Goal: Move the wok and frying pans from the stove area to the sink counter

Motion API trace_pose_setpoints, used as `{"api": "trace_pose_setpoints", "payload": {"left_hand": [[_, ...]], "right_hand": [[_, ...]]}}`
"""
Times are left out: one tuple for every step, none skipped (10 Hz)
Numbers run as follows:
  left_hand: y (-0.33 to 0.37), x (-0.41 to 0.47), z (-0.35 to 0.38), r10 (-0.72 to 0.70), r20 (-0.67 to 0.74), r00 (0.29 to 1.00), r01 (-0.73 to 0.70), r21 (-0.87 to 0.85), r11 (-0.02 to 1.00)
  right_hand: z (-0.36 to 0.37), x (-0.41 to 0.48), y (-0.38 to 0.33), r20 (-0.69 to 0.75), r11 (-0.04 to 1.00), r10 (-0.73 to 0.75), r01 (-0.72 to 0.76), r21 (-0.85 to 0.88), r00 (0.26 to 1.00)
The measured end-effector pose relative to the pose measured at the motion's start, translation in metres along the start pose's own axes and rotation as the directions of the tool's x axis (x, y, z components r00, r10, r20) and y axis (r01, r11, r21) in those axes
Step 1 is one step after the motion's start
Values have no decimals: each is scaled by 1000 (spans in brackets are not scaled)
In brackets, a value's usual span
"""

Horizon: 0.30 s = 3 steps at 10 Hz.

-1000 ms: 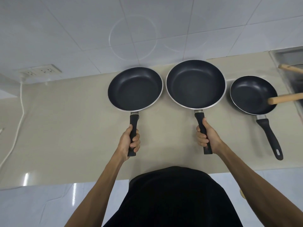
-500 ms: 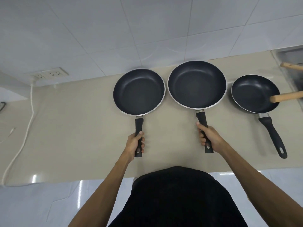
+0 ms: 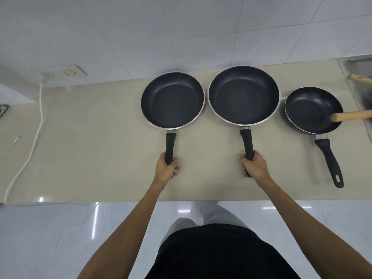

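Observation:
Three black non-stick pans sit in a row on the beige counter [image 3: 90, 150]. My left hand [image 3: 166, 169] grips the handle end of the left frying pan [image 3: 172, 100]. My right hand [image 3: 252, 166] grips the handle end of the larger middle pan [image 3: 244, 95]. Both pans rest flat, rims almost touching. A smaller deep pan [image 3: 310, 108] lies untouched at the right, its black handle pointing toward me. A wooden handle [image 3: 351, 116] reaches in over its right rim from the frame edge.
The steel sink [image 3: 362, 81] is at the far right, with a second wooden handle [image 3: 359, 79] over it. A wall socket [image 3: 63, 72] and a white cable [image 3: 32, 141] run down the counter's left side. White tiled wall behind; glossy floor below the counter's front edge.
The view has pulled back and my arms stretch out further. Both hands have slid down to the handle ends. The pans stay in their places on the counter.

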<state>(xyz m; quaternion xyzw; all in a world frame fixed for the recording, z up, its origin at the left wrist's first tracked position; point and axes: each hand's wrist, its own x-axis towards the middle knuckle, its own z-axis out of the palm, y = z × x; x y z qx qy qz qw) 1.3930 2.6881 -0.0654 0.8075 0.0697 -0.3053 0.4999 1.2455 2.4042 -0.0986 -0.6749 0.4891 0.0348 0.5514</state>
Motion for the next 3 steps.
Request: {"api": "trace_pose_setpoints", "payload": {"left_hand": [[-12,-12,-3,38,6,999,-38,12,999],[-20,-32,-7,109,11,994,-109,174,979],[-27,-45,-16,174,64,983,-185,317,930]], "right_hand": [[0,-12,3,-49,984,-65,56,-172,997],[-2,-33,11,-61,943,-128,103,-315,990],[-7,-56,19,-38,933,-209,187,-307,977]]}}
